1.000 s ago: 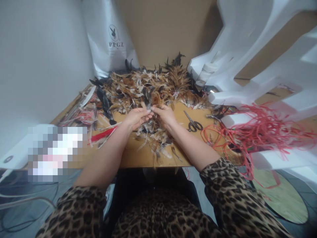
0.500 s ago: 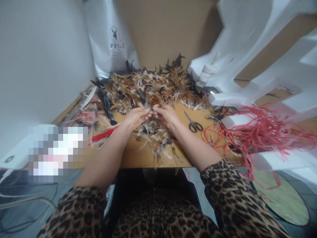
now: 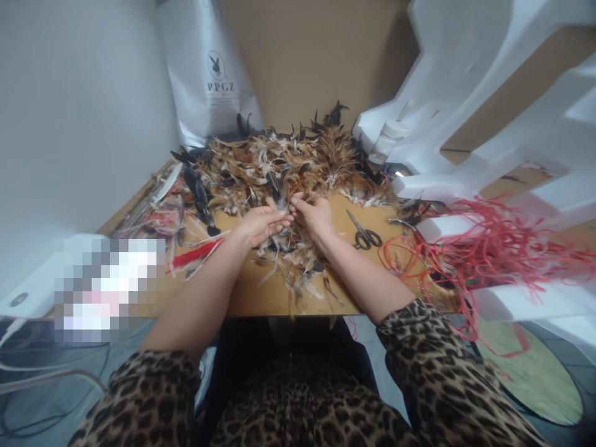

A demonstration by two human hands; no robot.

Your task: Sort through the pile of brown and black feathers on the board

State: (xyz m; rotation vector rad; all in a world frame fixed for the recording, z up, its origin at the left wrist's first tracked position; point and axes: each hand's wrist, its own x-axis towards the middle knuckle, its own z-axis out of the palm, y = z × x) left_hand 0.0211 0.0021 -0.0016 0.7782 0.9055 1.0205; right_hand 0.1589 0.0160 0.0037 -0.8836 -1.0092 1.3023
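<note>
Over the front of the feather heap, my left hand (image 3: 266,225) is closed with thumb and fingers pinching a small bunch of feathers (image 3: 276,184). The bunch has dark tips and pale fluff at its base and points away from me. Close beside it, my right hand (image 3: 316,217) is closed too, thumb and forefinger pinched by the bunch's right side. What lies between those fingertips is too small to make out. Beyond both hands spreads a big heap of brown, black and white feathers (image 3: 251,155). Loose feather scraps (image 3: 298,264) lie below my hands.
Black-handled scissors (image 3: 363,233) lie right of my right hand. Tangled red strips (image 3: 493,248) hang over white foam pieces (image 3: 516,301) at the right. A clear jar (image 3: 387,143) stands behind. Red fibre (image 3: 195,253) lies left, and a white bag (image 3: 214,74) stands at the back.
My left hand has shifted slightly right with the feather bunch. The gap between my fingertips has narrowed, and my right hand has turned a little. The scissors and feather heap stay put.
</note>
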